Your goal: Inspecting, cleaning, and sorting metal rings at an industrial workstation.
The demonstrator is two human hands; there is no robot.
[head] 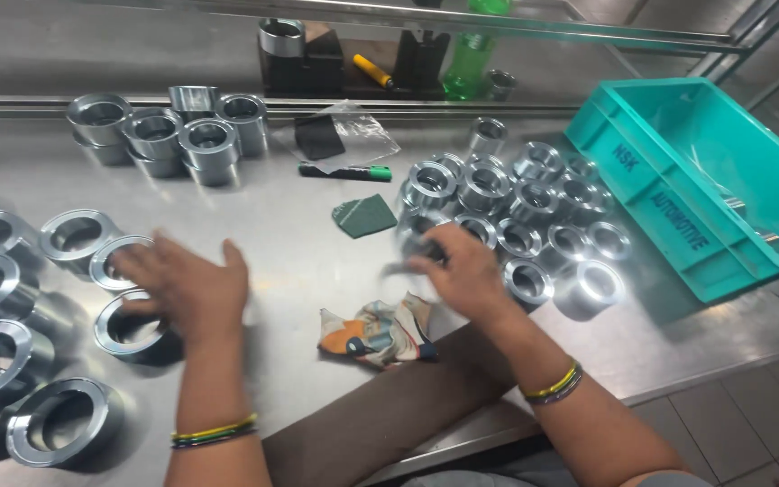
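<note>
1. Left hand [187,284]: flat, fingers spread, palm down over the large steel rings [128,326] at the left of the bench [290,234]. Grasps nothing; it hovers over or lightly touches the ring beneath, cannot tell which. Motion-blurred.
2. Right hand [457,266]: fingers curled at the near edge of the cluster of small steel rings [516,203]. Blurred; cannot tell whether it grips a ring or only touches one.
3. Large rings: loose spread along the bench's left side, lying flat, bores up, some touching.
4. Small rings: tight group right of centre, just beside the teal crate [678,171], mostly bores up, many touching.
5. Teal crate: plastic, at the right end of the bench, tilted askew. A few metal parts show inside along its right wall, mostly hidden; the rest of the floor looks bare.
6. Stacked medium rings [169,135]: back left, two layers, against the rear rail.
7. Green abrasive pad [364,215]: flat on the bench, between the hands, just left of the small rings.
8. Marker pen [344,171]: black with green tip, lying behind the pad.
9. Clear plastic bag [353,131]: behind the marker, a dark flat piece inside it.
10. Patterned cloth [379,332]: crumpled at the near bench edge, just below the right hand.
11. Green bottle [469,59]: upright on the back ledge, beside black blocks [304,63], one carrying a steel ring.
12. Both wrists wear coloured bangles.
</note>
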